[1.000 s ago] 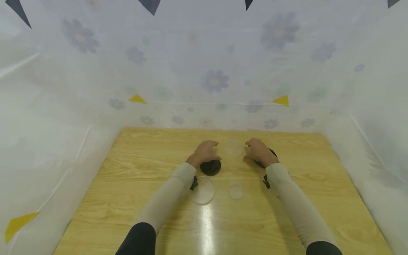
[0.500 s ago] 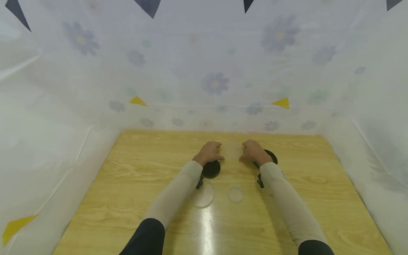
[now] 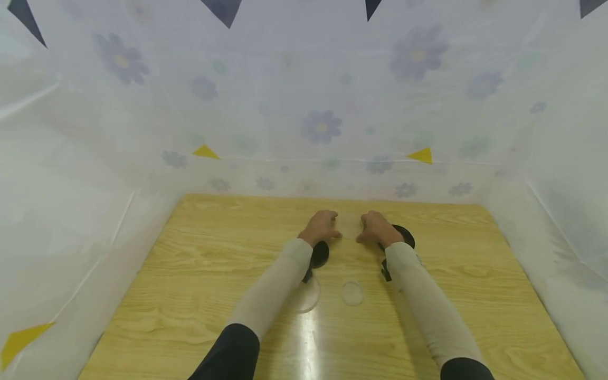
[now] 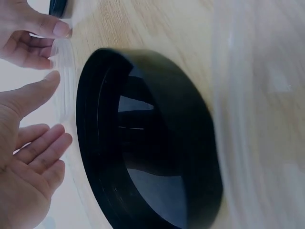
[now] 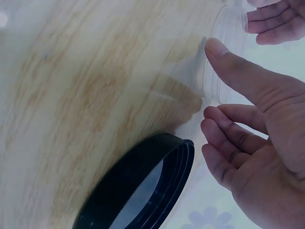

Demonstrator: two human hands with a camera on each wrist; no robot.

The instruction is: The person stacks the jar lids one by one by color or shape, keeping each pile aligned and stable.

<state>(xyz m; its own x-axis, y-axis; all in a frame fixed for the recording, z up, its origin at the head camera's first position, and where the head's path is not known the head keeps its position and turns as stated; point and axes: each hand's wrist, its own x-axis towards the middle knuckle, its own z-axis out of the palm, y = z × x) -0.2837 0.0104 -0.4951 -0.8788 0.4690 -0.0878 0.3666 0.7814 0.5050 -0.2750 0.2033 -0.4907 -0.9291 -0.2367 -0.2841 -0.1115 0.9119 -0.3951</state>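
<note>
A clear round shallow container (image 3: 349,227) lies near the table's back edge, between the two hands. My left hand (image 3: 322,228) reaches to its left side, thumb and fingers apart; in the left wrist view the fingers look relaxed beside the clear wall (image 4: 66,90). On its right side is my right hand (image 3: 377,228), with the thumb (image 5: 218,47) at the clear rim and the fingers loosely bent by its edge. Beside the left wrist stands a black round lid (image 3: 320,254), partly covered by the arm. Another black round lid (image 3: 405,237) is partly behind the right wrist.
Closer to the front, a larger clear round piece (image 3: 306,298) lies partly under the left forearm, and a smaller clear disc (image 3: 352,293) lies to its right. The wooden table (image 3: 190,274) is enclosed by pale flower-patterned sheeting (image 3: 285,105) at the back and sides.
My left hand has moved right, up to the clear container. My right hand has shifted slightly left toward it. The lids and clear pieces stay in place.
</note>
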